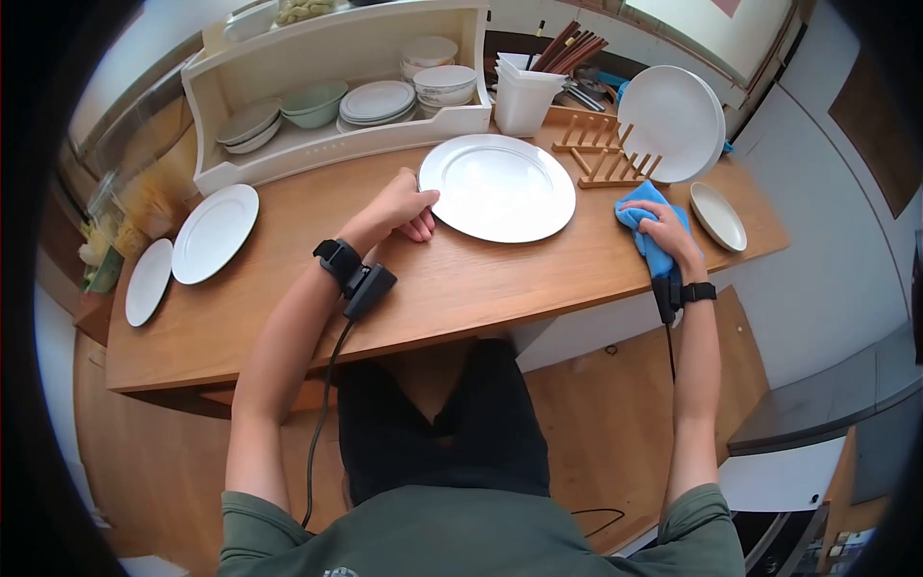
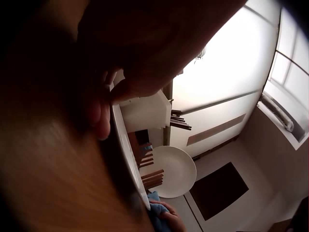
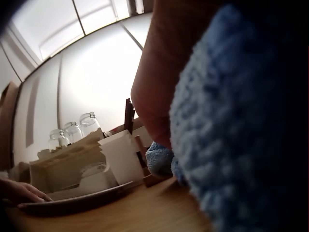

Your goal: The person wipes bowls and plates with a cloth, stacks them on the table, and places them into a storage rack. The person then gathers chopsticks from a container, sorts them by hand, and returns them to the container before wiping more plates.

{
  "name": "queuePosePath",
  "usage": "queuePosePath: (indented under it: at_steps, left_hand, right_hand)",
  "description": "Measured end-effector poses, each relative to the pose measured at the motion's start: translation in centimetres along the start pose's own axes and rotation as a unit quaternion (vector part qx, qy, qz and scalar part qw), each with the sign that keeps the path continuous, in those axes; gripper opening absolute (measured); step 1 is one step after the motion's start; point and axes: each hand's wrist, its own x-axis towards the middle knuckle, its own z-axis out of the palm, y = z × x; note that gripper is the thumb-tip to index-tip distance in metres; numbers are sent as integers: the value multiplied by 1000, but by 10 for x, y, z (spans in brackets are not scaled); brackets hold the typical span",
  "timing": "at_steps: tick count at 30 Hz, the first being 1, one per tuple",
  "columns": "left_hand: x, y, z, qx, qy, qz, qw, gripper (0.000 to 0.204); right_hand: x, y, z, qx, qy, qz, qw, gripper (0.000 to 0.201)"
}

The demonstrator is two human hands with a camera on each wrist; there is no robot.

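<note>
A large white oval plate [image 1: 497, 188] lies near the middle of the wooden table. My left hand [image 1: 399, 209] pinches its left rim, thumb on top and fingers below the edge. In the left wrist view the plate [image 2: 126, 150] shows edge-on, tilted slightly off the tabletop at the hand. To the right, my right hand [image 1: 666, 229] grips a bunched blue cloth [image 1: 646, 204], resting it on the table beside a small oval dish [image 1: 718, 216]. Fluffy cloth [image 3: 227, 116] fills much of the right wrist view and hides most of the fingers.
Behind the plate stands a white shelf [image 1: 336, 144] with stacked bowls and plates. A white holder [image 1: 525, 96] with chopsticks, a wooden rack [image 1: 606, 154] and a large upright white plate [image 1: 670, 123] occupy the back right. Two plates [image 1: 215, 234] lie at the left edge.
</note>
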Motion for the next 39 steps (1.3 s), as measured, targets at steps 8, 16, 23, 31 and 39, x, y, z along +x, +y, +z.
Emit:
queuePosePath:
  at_steps: [8,16,23,31,39]
  left_hand:
    - [-6,-2,-2,-61,-71,55,994,52]
    - [-11,-6,0,-70,-160,107,979,83]
    - [-3,-11,7,-106,-159,111,975,85]
    - [-12,-18,-9,-126,-67,29,989,87]
    - [-27,-38,-45,-153,-47,27,987,72]
  right_hand:
    - [3,16,-16,-207,83,-15,975,43]
    - [7,-8,-19,-258,42,15,965,51]
    - [27,-24,-66,-214,166,-13,963,39]
    - [79,-48,-149,-360,413,17,836,35]
    - [111,-35,-169,-273,306,228,883,46]
